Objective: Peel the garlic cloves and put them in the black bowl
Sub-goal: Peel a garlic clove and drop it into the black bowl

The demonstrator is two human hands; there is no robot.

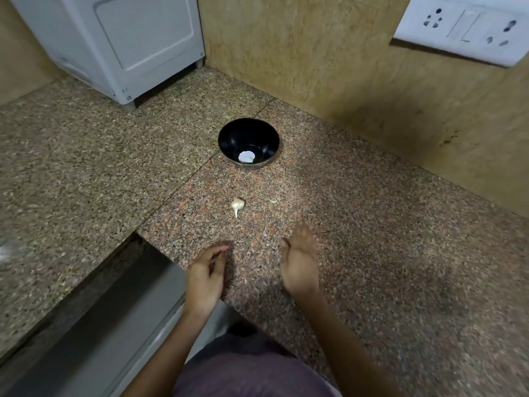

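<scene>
Garlic clove [237, 206], unpeeled, lies on the speckled granite bench [372, 253], its thin tail pointing to 6 o'clock. Black bowl [226, 138] stands upright at 12 o'clock of the clove, well apart from it. Bowl holds one white piece [246, 157] on its bottom; blown out by glare, so whether it is a peeled clove I cannot tell. Small pale scrap [274, 201] sits on the bench at 3 o'clock of the clove.

Hands are at 6 o'clock of the clove, apart from each other and above the bench edge. Left hand [204, 277]: fingers loosely curled, nothing seen in them. Right hand [300, 262]: fingers straight, palm turned inward, blurred, holding nothing.

White appliance [114, 38] stands at 10 o'clock of the bowl. Wall socket plate [463, 27] is at 2 o'clock.
</scene>
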